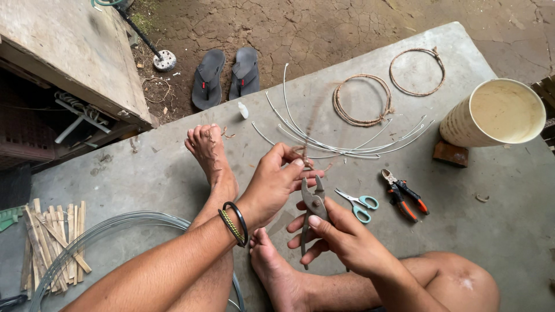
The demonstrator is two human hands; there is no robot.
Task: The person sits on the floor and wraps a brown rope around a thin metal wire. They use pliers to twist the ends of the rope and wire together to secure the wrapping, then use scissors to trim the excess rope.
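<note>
Gripping pliers [313, 203], right hand [341, 238] | left hand [272, 182] pinching wire, blurred

We see no labels, signs or screens. The closest things to packages are two containers. A large round tub [502, 113], cream-white, open at the top and widening toward its rim, lies tilted at the far right of the grey concrete bench [491, 231], resting against a small reddish-brown block [450, 153]. Whether its outer wall carries any print we cannot tell. A small white bottle [243, 110], narrow at the top, lies near the far edge of the bench, just beside the pair of dark sandals [226, 77] on the earth beyond.
</note>
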